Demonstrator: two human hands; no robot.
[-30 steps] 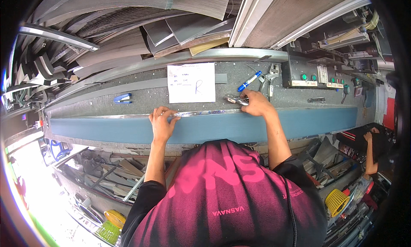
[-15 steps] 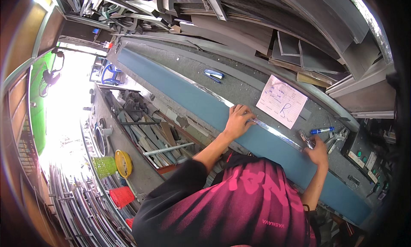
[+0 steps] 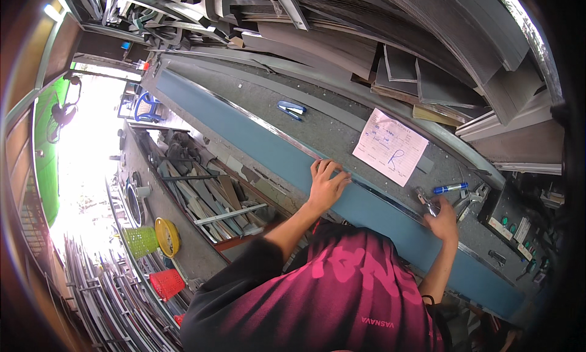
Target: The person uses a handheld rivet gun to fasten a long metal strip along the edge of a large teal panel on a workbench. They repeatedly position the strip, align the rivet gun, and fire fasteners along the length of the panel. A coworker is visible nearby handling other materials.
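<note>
workshop: grey slats [image 3: 342,44] were stacked beyond both hands; a red basket [image 3: 166,284] was well off to their left.
speckled surface [image 3: 314,141]: stretched out beyond the hands.
blue-grey panel [image 3: 244,127]: lay on the surface, passing beneath the left hand [image 3: 328,182], with a shiny strip [image 3: 281,134] along its far edge.
left hand: fingers bent, slightly apart, touching that edge; whether they pinched the strip could not be told.
right hand [image 3: 444,221]: fingers curled at a metallic tool [image 3: 427,201]; whether they gripped it could not be told.
paper [image 3: 390,146]: lay beyond the hands, between them.
blue marker [image 3: 450,188]: lay just beyond the right hand.
</note>
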